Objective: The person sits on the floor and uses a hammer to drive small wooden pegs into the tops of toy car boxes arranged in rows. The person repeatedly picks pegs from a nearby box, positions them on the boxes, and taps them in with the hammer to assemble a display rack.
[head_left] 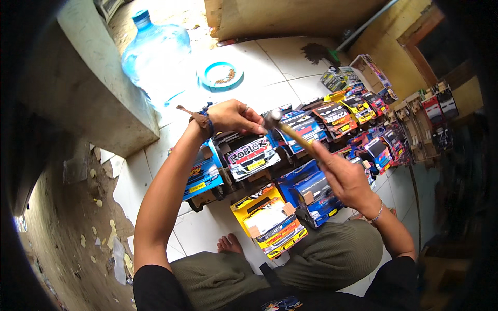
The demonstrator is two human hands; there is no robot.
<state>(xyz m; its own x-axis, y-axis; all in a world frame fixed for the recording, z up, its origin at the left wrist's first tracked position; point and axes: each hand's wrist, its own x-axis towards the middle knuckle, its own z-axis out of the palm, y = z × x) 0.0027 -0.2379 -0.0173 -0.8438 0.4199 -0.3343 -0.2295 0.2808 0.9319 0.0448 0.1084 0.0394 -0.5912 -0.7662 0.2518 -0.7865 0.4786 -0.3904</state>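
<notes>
My left hand is bent over the top of a white toy truck with a printed front, its thumb and fingers pinched together. Whatever lies between those fingertips is too small to make out. In my right hand is a hammer, gripped by its wooden handle. Its metal head is beside my left fingertips, above the trucks. To the left of the white truck stands a light-blue toy truck, partly behind my left forearm. Nearer to me are a yellow toy truck and a dark-blue toy truck.
More toy trucks stretch in rows to the far right across the white tiled floor. A blue-rimmed plate holds small brown bits. Beyond my left arm are a large clear-blue water jug and a concrete pillar.
</notes>
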